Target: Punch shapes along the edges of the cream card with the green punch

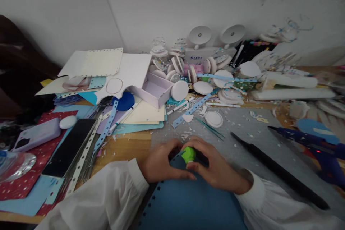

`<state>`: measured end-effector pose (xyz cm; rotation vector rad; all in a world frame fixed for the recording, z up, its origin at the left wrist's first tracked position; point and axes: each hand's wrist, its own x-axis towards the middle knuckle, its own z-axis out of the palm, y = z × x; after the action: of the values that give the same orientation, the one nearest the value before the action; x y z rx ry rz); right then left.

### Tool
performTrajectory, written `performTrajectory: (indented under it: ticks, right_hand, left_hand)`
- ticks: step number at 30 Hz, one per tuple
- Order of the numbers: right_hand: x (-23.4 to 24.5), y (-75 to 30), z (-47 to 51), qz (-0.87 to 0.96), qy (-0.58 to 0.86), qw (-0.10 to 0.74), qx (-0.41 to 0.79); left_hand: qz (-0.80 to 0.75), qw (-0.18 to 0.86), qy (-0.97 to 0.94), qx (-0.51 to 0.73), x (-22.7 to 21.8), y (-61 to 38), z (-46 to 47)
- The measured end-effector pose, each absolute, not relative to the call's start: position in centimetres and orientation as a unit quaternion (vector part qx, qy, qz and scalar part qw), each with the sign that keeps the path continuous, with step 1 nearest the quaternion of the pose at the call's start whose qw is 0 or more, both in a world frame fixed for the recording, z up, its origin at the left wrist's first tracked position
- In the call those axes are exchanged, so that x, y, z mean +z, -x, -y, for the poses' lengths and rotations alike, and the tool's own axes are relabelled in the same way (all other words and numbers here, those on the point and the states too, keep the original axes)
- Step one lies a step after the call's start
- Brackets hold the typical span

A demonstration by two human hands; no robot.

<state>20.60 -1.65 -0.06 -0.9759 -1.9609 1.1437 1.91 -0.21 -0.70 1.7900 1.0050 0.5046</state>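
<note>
My left hand (pixel 161 163) and my right hand (pixel 212 167) meet low in the middle of the view, over the top edge of a blue paper sheet (pixel 188 205) with small holes punched along its left edge. Between my fingers sits a small green punch (pixel 188 154). The right hand's thumb and fingers curl round it. My left hand's fingers are curled beside it, pressing on the sheet's edge. Both white sleeves show below the hands.
A grey cutting mat (pixel 250 133) lies under the work, with a black ruler (pixel 277 170) and a blue glue gun (pixel 318 147) to the right. A dark phone (pixel 70 147) and punched paper strips lie left. White foam discs, a lilac box (pixel 155 91) and card sheets crowd the back.
</note>
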Motion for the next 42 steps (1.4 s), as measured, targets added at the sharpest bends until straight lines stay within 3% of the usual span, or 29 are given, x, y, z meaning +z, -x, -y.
performTrajectory:
  ticks: [5,33,38,42]
  right_hand:
    - [-0.4,-20.6,1.5,0.753,0.372,0.316,0.44]
    - [-1.9,-19.8,2.0,0.769,0.393,0.356,0.359]
    - [-1.0,-20.1,1.7,0.761,0.396,0.349,0.378]
    - [-0.4,-20.7,1.6,0.756,0.403,0.355,0.375]
  left_hand:
    - [-0.395,0.556,-0.694,0.229,-1.5,-1.8,0.5]
    - [-0.354,0.545,-0.694,0.308,-0.9,-1.9,0.7]
    - [-0.34,0.612,-0.654,0.286,-1.1,-1.8,0.2]
    - [-0.355,0.598,-0.672,0.254,-0.8,-1.5,-0.2]
